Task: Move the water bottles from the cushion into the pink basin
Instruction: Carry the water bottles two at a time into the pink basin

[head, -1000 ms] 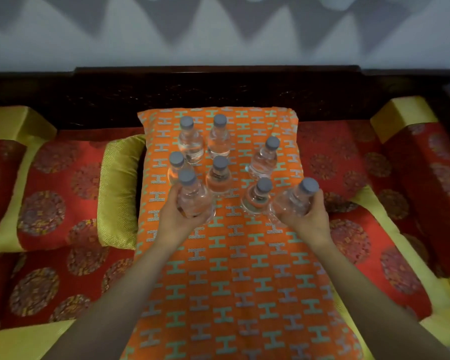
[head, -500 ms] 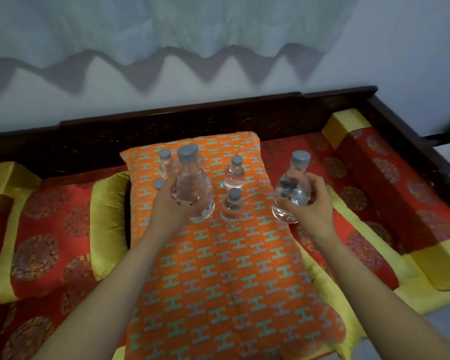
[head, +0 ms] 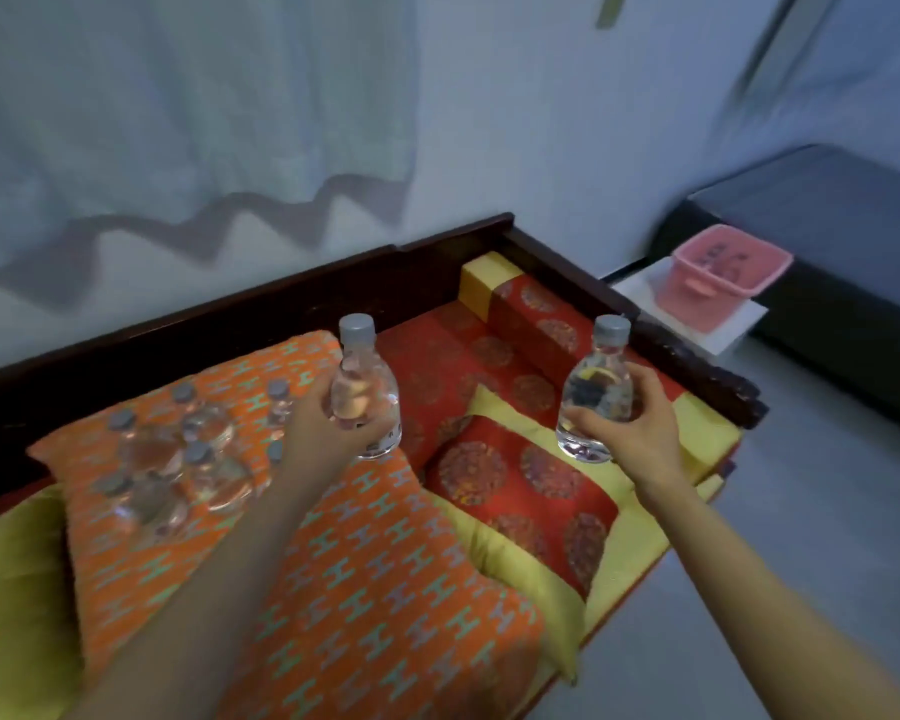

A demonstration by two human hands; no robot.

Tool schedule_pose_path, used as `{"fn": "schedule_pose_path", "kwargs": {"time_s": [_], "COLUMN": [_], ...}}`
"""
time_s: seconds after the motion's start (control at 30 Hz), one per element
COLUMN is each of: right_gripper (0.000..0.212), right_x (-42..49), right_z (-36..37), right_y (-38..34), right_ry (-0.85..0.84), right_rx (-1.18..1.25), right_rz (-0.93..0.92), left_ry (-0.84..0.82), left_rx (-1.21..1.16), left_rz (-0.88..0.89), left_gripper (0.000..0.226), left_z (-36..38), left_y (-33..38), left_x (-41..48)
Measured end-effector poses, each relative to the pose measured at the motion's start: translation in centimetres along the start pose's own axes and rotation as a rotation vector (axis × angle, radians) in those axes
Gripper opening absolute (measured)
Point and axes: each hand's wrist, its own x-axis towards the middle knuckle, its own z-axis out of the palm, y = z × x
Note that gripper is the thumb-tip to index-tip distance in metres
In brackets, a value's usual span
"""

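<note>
Left hand [head: 328, 433] grips clear grey-capped water bottle [head: 365, 394], right hand [head: 632, 433] a second bottle [head: 596, 394], upright for carrying; pink plastic basin [head: 697, 292] two o'clock.

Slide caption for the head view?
Left hand grips one water bottle, right hand a second bottle; pink basin far right.

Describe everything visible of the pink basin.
The pink plastic-looking basin is squarish, with a flared rim and a moulded handle on its near wall. It stands upright on a white tabletop beyond the dark wooden sofa frame, beside a dark cabinet. Blurred dark marks show inside; whether they are contents cannot be told. Nothing else touches it.
</note>
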Motion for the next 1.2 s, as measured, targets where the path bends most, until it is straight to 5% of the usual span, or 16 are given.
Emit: {"fn": "schedule_pose_path", "kwargs": {"time_s": [0.7, 1.2], "right_gripper": [0.066, 0.067], "right_x": [4.8, 16.1], "right_z": [-39.0, -52.9], "right_y": [10.4, 18.5], "right_ry": [0.362, 0.492], "right_rx": [-0.031, -0.036], "right_rz": [0.082, 0.149], "left_ry": [-0.311, -0.413], "left_rx": [-0.033, 0.022], "left_rz": [0.128, 0.148], "left_gripper": [0.06, 0.059], "left_z": [38.3, 57.4], "left_y": [14.4, 18.8], "left_x": [-0.8, 8.2]}}
